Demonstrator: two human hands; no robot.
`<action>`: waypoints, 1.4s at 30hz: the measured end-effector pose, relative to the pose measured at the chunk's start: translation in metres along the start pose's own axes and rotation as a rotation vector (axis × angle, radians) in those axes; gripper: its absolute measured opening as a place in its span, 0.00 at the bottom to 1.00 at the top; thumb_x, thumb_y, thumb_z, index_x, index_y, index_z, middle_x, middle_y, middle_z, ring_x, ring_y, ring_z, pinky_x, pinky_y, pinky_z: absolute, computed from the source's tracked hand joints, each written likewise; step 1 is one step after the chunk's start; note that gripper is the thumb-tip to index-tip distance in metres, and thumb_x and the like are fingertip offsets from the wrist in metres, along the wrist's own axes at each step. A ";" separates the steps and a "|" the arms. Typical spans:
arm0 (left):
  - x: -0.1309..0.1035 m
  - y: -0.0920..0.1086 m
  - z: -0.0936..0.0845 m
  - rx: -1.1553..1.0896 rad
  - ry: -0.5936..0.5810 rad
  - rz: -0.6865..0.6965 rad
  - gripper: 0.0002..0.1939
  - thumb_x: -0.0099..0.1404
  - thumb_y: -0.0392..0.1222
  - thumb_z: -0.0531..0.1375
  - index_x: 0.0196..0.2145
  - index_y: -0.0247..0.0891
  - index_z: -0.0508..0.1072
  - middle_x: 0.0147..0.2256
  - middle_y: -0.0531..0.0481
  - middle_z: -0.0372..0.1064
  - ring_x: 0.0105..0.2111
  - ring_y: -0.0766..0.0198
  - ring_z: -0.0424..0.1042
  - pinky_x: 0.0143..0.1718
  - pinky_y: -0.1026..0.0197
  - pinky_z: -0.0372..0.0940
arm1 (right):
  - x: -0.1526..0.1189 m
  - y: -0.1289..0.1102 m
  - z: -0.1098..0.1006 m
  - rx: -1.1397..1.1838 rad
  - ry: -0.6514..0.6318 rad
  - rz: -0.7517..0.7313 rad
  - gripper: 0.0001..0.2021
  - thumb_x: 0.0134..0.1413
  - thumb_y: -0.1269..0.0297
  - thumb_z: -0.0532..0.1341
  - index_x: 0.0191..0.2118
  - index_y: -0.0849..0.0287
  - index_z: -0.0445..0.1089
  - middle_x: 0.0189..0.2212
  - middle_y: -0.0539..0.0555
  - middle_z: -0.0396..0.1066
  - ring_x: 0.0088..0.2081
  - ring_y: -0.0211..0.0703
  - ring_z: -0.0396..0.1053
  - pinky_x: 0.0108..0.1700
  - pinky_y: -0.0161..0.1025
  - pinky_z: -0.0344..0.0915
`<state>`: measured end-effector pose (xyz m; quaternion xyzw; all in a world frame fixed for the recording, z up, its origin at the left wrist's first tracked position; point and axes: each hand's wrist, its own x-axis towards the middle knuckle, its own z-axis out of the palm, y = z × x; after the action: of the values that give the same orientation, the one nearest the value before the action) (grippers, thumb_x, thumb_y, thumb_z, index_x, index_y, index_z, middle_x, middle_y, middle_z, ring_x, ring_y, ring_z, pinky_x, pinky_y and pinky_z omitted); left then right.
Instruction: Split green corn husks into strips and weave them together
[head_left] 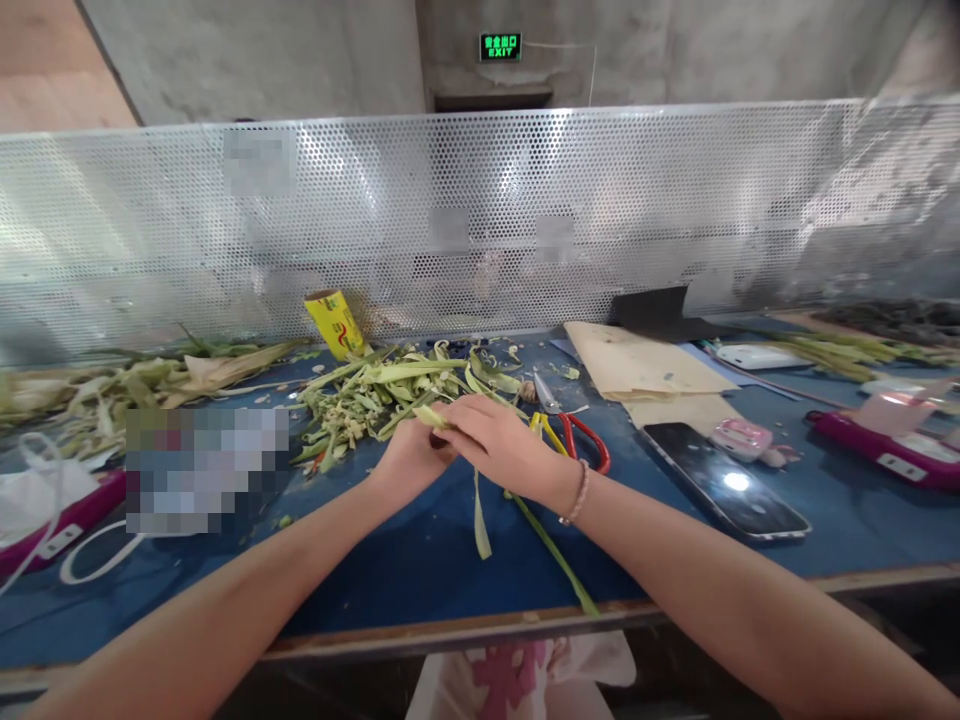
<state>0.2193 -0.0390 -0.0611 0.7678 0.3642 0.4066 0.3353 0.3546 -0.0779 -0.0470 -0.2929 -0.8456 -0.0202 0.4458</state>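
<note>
My left hand (412, 455) and my right hand (499, 440) meet above the blue table (420, 585). Both are closed around a pale green leaf strip (430, 416), whose tip shows over the left fingers. A loose strip end (481, 520) hangs below the hands, and a long green stem (555, 555) runs from beneath the right hand to the table's front edge. Behind the hands lies a heap of cut green leaf pieces (375, 392). Red-handled scissors (589, 440) rest beside the right wrist, partly hidden by it, near a yellow handle (553, 434).
A yellow box (335, 324) stands before the perforated metal screen (390, 220). Husks (187, 380) lie left. Brown paper (645, 360), a black phone (724, 480), a pink case (742, 438) and a magenta power strip (885, 450) lie right.
</note>
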 end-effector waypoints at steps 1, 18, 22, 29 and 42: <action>-0.001 0.001 -0.001 0.035 -0.009 0.025 0.05 0.47 0.29 0.54 0.23 0.37 0.66 0.23 0.51 0.66 0.26 0.61 0.66 0.30 0.58 0.62 | 0.000 0.001 0.001 0.047 0.022 0.069 0.06 0.55 0.69 0.51 0.34 0.59 0.64 0.33 0.54 0.67 0.38 0.40 0.65 0.41 0.39 0.63; -0.002 0.012 -0.003 -0.741 -0.104 -0.261 0.06 0.53 0.41 0.58 0.26 0.37 0.67 0.27 0.50 0.70 0.30 0.64 0.69 0.34 0.62 0.62 | 0.000 0.020 -0.002 0.521 0.261 0.394 0.03 0.48 0.69 0.54 0.29 0.59 0.65 0.29 0.50 0.64 0.32 0.36 0.64 0.36 0.37 0.63; 0.001 0.009 -0.007 -0.802 -0.062 -0.350 0.08 0.54 0.43 0.57 0.24 0.36 0.66 0.26 0.50 0.69 0.29 0.65 0.69 0.34 0.61 0.63 | 0.000 0.023 -0.002 0.420 0.332 0.378 0.03 0.45 0.71 0.56 0.28 0.59 0.66 0.30 0.51 0.65 0.34 0.37 0.64 0.39 0.38 0.62; 0.008 -0.002 -0.015 -0.597 -0.079 -0.247 0.06 0.51 0.40 0.61 0.24 0.36 0.67 0.25 0.53 0.65 0.27 0.70 0.64 0.29 0.66 0.60 | 0.000 0.022 -0.002 0.601 0.324 0.513 0.03 0.43 0.69 0.58 0.28 0.59 0.64 0.27 0.50 0.67 0.29 0.36 0.67 0.35 0.38 0.66; 0.013 -0.004 -0.026 -0.344 -0.242 -0.255 0.16 0.46 0.50 0.64 0.21 0.34 0.66 0.20 0.52 0.68 0.17 0.72 0.62 0.18 0.68 0.54 | 0.000 0.024 -0.001 0.722 0.311 0.519 0.02 0.45 0.67 0.58 0.28 0.57 0.63 0.26 0.48 0.68 0.29 0.36 0.70 0.36 0.38 0.68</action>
<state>0.2007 -0.0204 -0.0472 0.6904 0.3409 0.3222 0.5507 0.3677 -0.0578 -0.0515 -0.3142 -0.6205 0.3437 0.6310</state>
